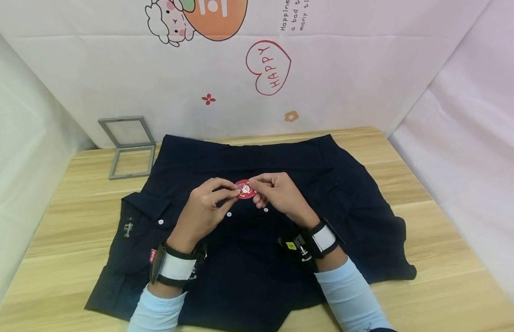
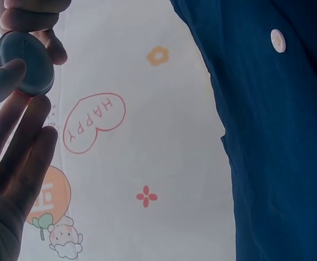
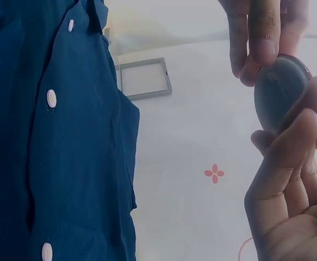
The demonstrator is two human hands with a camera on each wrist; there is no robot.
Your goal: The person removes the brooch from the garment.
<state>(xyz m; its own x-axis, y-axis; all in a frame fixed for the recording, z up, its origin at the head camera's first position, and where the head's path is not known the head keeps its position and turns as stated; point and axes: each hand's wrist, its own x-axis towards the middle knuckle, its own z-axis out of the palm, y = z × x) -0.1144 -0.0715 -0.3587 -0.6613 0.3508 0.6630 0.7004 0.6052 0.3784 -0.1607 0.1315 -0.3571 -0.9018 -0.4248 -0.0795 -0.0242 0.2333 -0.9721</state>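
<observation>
Above the shirt, both hands pinch a small round badge (image 1: 245, 189) with a red printed face. My left hand (image 1: 204, 210) grips its left edge between thumb and fingers; my right hand (image 1: 286, 196) grips the opposite edge. From below, in the left wrist view, the badge's smooth grey back (image 2: 37, 64) is visible with a thin line that looks like a pin. The right wrist view also shows this grey back (image 3: 278, 89), partly covered by fingers. Beneath the hands a dark navy shirt (image 1: 248, 267) with white buttons lies spread out, its collar side toward the left.
A grey hinged frame (image 1: 132, 175) with clear panes stands unfolded at the back left, beside the shirt. The wooden table (image 1: 439, 258) is bounded by a printed white cloth (image 1: 344, 69) behind and white cloth on both sides. Each wrist wears a strapped camera.
</observation>
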